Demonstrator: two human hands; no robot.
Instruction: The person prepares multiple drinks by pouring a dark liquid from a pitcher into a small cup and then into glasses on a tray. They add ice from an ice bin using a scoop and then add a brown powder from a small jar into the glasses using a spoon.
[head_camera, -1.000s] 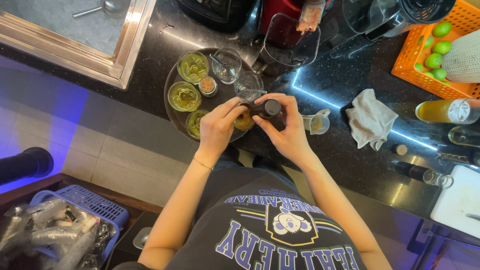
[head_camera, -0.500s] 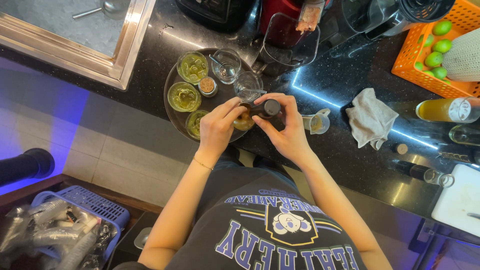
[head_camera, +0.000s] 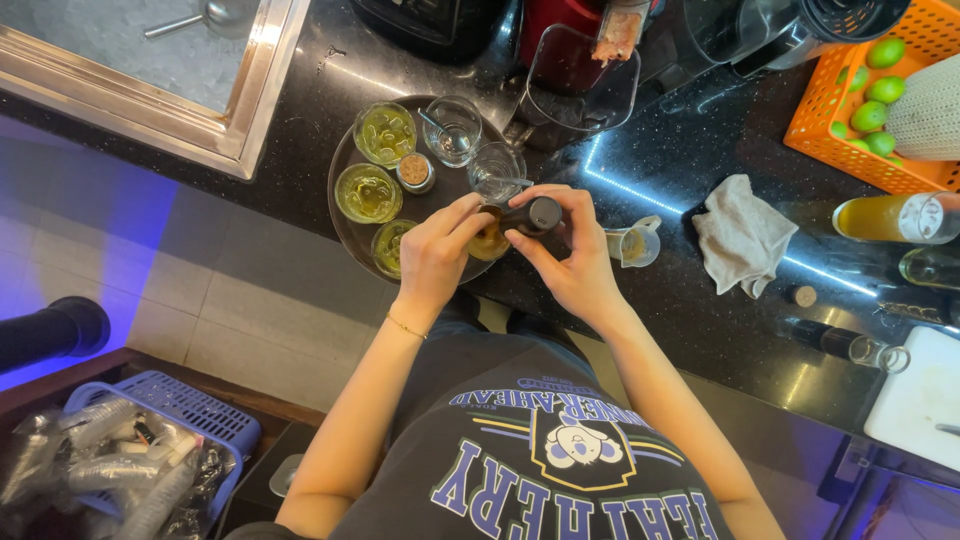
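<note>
No visible change across the last second: same hand pose, same spot over the tray edge, so slow fine work in progress rather than any transfer.

Right hand (head_camera: 575, 265) closed around a small dark bottle (head_camera: 535, 215), fingers wrapped on its body, round cap end facing the camera. Left hand (head_camera: 438, 250) pinching at a small amber-filled glass (head_camera: 488, 240), thumb and fingertips closed on its rim or side; exact contact hidden by the fingers. Bottle and glass touching or nearly so, right at the near-right edge of the round dark tray (head_camera: 345, 220). Pouring or not: cannot tell.

On the tray: three glasses of green-yellow liquid (head_camera: 368, 192), two empty clear glasses (head_camera: 452, 128), a small cork-lidded jar (head_camera: 414, 170). Just right of the hands, a small measuring cup (head_camera: 632, 243) on the black counter, then a crumpled cloth (head_camera: 742, 232). Orange crate of limes (head_camera: 868, 95) far right, steel sink (head_camera: 150, 70) top left.
</note>
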